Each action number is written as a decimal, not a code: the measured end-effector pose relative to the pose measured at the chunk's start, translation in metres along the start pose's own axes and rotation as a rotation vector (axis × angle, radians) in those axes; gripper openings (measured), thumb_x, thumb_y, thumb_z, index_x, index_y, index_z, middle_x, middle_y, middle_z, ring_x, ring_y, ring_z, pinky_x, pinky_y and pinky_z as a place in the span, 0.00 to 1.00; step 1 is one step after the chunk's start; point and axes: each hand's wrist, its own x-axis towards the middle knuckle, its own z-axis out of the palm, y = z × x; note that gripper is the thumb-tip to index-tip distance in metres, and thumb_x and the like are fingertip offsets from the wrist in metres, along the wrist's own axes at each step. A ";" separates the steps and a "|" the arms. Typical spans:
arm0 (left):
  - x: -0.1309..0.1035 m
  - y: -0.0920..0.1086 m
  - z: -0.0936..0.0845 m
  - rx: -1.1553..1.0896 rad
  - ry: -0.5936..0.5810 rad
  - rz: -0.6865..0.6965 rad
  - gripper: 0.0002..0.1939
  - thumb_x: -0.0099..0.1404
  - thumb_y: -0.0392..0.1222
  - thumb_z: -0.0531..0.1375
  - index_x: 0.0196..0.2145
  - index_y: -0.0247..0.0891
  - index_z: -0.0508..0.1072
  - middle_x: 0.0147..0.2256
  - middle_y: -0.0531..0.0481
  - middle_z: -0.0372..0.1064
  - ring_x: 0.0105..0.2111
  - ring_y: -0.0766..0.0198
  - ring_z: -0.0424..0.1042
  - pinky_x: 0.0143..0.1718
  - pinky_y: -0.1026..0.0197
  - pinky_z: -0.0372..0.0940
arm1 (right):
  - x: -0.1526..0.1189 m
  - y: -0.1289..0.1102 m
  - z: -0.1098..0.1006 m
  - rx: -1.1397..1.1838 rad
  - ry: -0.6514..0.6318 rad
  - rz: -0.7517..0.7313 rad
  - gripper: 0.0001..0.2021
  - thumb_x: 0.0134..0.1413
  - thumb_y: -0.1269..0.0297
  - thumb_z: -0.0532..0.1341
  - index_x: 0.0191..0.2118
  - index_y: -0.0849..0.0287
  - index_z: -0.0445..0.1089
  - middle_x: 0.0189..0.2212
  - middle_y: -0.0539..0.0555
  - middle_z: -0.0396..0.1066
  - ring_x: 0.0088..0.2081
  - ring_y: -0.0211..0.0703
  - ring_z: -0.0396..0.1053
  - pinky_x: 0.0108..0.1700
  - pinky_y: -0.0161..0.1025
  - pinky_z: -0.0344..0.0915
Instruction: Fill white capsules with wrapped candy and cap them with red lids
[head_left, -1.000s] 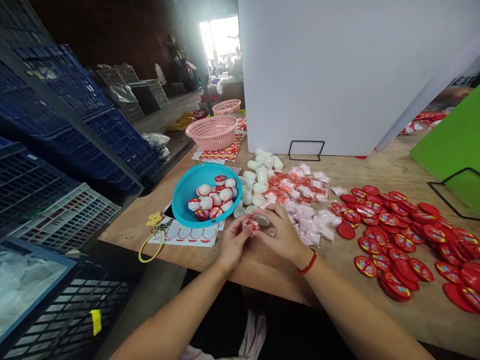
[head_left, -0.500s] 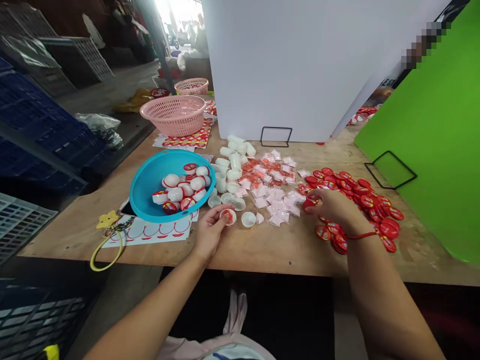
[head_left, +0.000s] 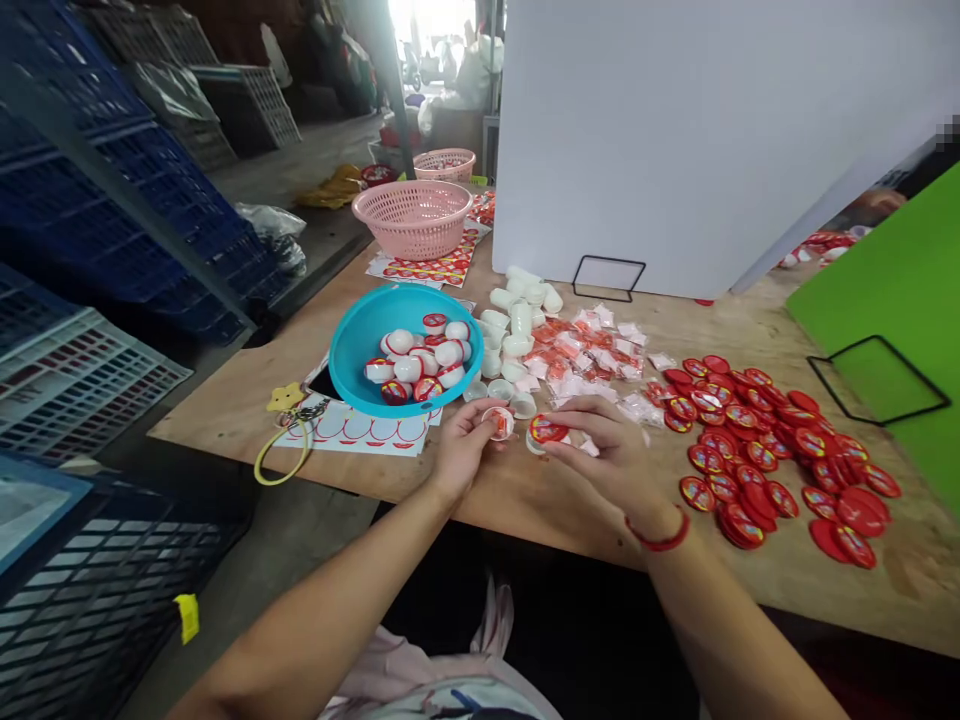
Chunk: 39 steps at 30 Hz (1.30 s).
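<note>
My left hand (head_left: 463, 448) holds a small white cup (head_left: 498, 424) with orange-red contents inside. Just to its right, my right hand (head_left: 604, 450) grips a round red lid (head_left: 549, 429) between thumb and fingers, apart from the cup. Beneath that lid, another white cup is partly hidden. Behind my hands lie white cups (head_left: 520, 320), orange packets (head_left: 574, 345) and pale pink sachets. A spread of red lids (head_left: 739, 420) covers the table to the right. Closed white-and-red containers (head_left: 407, 368) fill part of a blue bowl (head_left: 352, 350) on the left.
Pink baskets (head_left: 412, 215) stand at the back left on printed sheets. A white panel (head_left: 637, 140) and a green panel (head_left: 892, 270) rise behind, with black wire stands. A yellow key ring (head_left: 283, 465) lies at the front left; crates (head_left: 97, 550) stand beside the table.
My right hand has moved left from the lid pile with a red lid, beside the cup in my left hand. The camera view has turned right-to-left, shifting the scene rightward.
</note>
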 end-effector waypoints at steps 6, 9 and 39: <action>0.000 0.001 0.000 -0.053 0.004 0.001 0.15 0.58 0.47 0.69 0.41 0.39 0.79 0.35 0.49 0.80 0.30 0.63 0.77 0.30 0.63 0.70 | -0.008 0.006 0.070 0.214 0.137 0.222 0.12 0.60 0.59 0.67 0.48 0.52 0.79 0.48 0.57 0.76 0.50 0.50 0.74 0.54 0.50 0.72; 0.000 0.000 -0.001 -0.067 0.016 0.031 0.13 0.58 0.46 0.69 0.40 0.40 0.79 0.38 0.49 0.80 0.35 0.62 0.77 0.36 0.63 0.71 | -0.011 0.006 0.075 0.130 0.090 0.129 0.11 0.60 0.60 0.67 0.48 0.51 0.78 0.50 0.56 0.76 0.52 0.51 0.73 0.57 0.53 0.70; -0.003 0.003 -0.009 -0.160 -0.152 -0.028 0.23 0.56 0.54 0.72 0.47 0.41 0.81 0.42 0.47 0.78 0.40 0.60 0.75 0.40 0.61 0.70 | 0.007 -0.004 0.059 -0.422 -0.209 -0.003 0.14 0.68 0.52 0.58 0.43 0.58 0.72 0.33 0.58 0.75 0.36 0.52 0.73 0.36 0.44 0.66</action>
